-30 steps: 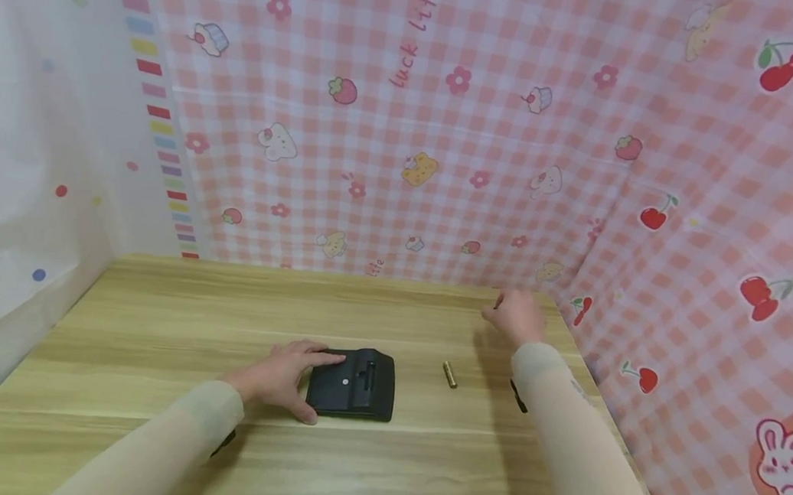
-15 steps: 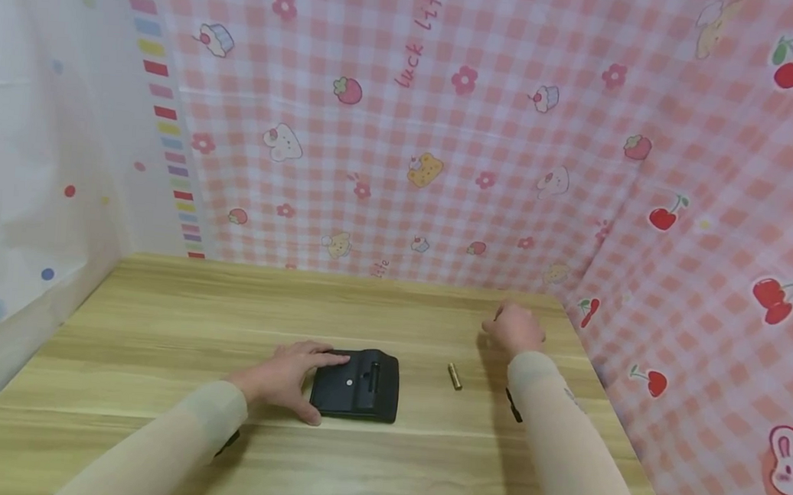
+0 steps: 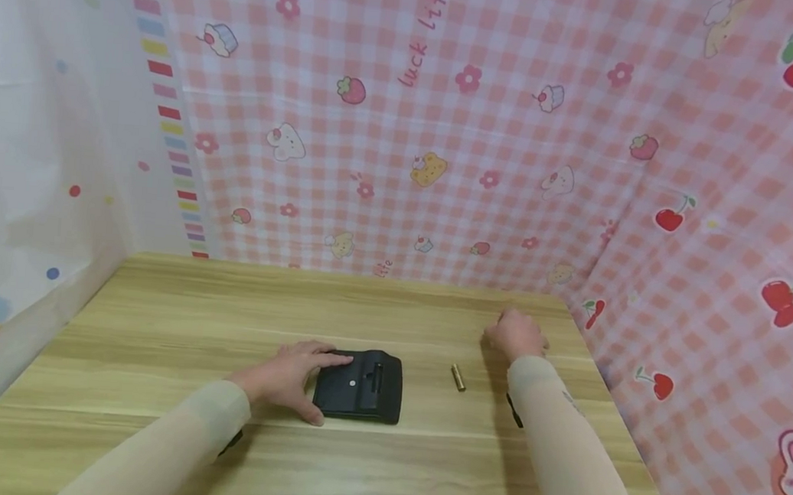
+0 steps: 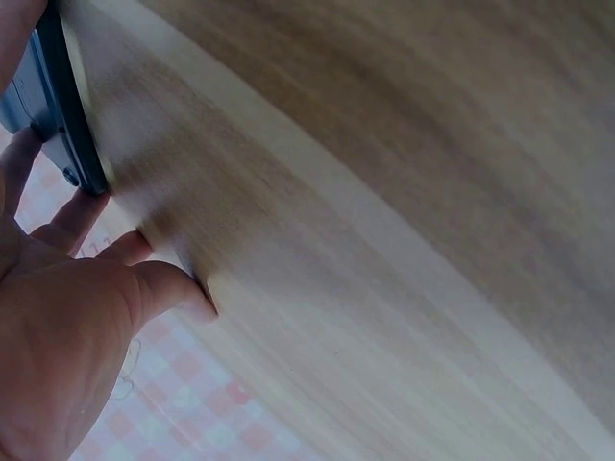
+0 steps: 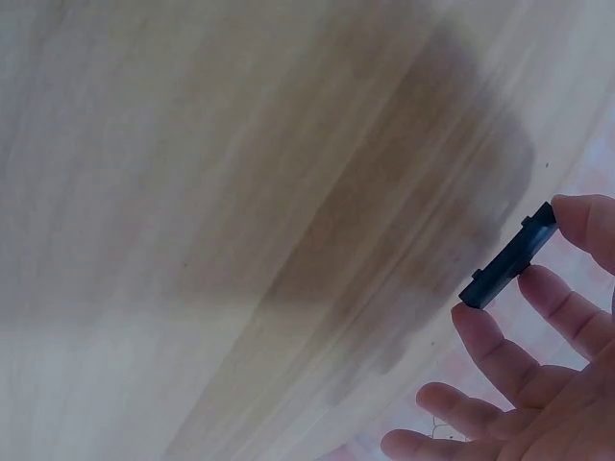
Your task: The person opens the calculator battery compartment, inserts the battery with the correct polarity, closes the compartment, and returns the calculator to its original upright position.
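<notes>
A black calculator [image 3: 338, 397] lies back side up on the wooden table, its narrow battery slot uncovered. My left hand [image 3: 285, 378] holds it at its left end, thumb by the near corner and a finger across the top. In the left wrist view the calculator [image 4: 60, 106] shows only partly, with fingertips at its edge. To its right a gold battery [image 3: 458, 377] lies loose on the wood. Beyond that, my right hand [image 3: 518, 336] is raised over the table. In the right wrist view, thumb and fingertips pinch a small black battery cover [image 5: 507, 255] with little tabs.
The wooden table [image 3: 227, 297] runs back to a pink checked cloth [image 3: 376, 139] hanging behind it. More checked cloth [image 3: 710, 300] closes off the right side, near my right arm. A white cloth [image 3: 31, 138] hangs at the left.
My right hand has drawn back slightly toward me and turned a little. The left hand and calculator stay together in place, while the head view has shifted slightly.
</notes>
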Tool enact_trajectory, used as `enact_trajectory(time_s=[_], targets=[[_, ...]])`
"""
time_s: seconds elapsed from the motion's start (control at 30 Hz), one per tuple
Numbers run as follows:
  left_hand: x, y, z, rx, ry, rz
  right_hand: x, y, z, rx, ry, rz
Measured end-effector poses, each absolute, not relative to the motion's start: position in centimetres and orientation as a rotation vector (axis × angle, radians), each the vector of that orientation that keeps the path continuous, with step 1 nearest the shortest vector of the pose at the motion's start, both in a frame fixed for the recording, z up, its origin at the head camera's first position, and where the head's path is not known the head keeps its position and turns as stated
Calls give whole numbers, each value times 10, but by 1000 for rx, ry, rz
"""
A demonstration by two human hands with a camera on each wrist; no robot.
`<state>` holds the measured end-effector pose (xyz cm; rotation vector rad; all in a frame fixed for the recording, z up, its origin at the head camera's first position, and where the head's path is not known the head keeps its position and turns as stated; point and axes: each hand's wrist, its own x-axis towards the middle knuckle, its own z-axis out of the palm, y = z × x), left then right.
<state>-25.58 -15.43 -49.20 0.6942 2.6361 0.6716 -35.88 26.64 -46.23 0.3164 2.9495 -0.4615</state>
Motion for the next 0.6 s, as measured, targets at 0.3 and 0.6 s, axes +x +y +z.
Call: enact_trajectory(time_s=[0.3,0.6], targets=[[-256,-154,-493,704,2632,685,-359,263,-465,315,2937,-384],[-255,-155,-492,708,2629,684,-358,258,-467,333,2915,-340]])
